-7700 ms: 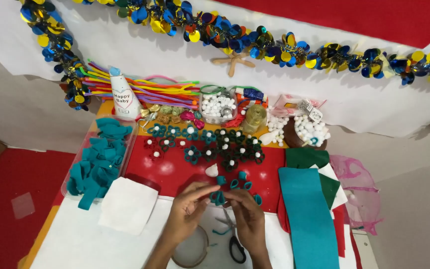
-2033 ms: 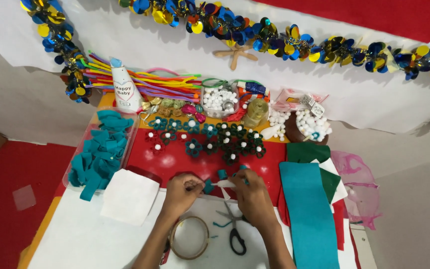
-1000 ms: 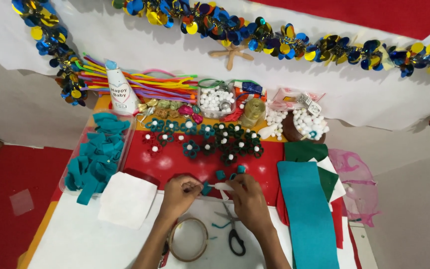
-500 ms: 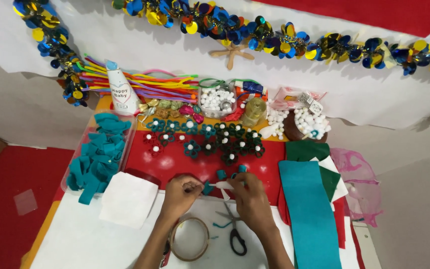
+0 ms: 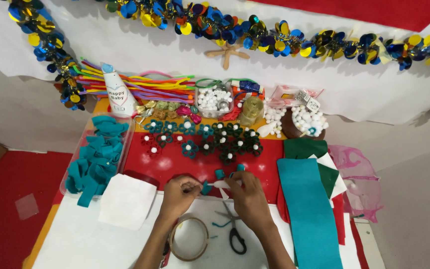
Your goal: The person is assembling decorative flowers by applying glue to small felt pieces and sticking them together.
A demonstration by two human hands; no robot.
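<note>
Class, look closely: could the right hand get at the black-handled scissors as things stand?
Probably yes. The scissors lie bare on the white sheet just beneath the right hand, nothing over them; but that hand is pinching a small white strip.

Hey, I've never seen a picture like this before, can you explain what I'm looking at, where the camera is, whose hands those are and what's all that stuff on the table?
The single view comes from a camera worn on a person's head, looking down at their own two bare hands; there is no machine.

The left hand and right hand meet over a red felt sheet, pinching a small teal felt piece with a white strip between the fingertips.

Below them lie black-handled scissors and a ring of tape. To the left sit a clear tray of teal felt strips and a white felt square; to the right, a long teal felt sheet.

Further back are rows of small felt flowers with white centres, white pom-poms, coloured pipe cleaners, and a glue bottle. Shiny blue-and-gold tinsel hangs on the wall.
</note>
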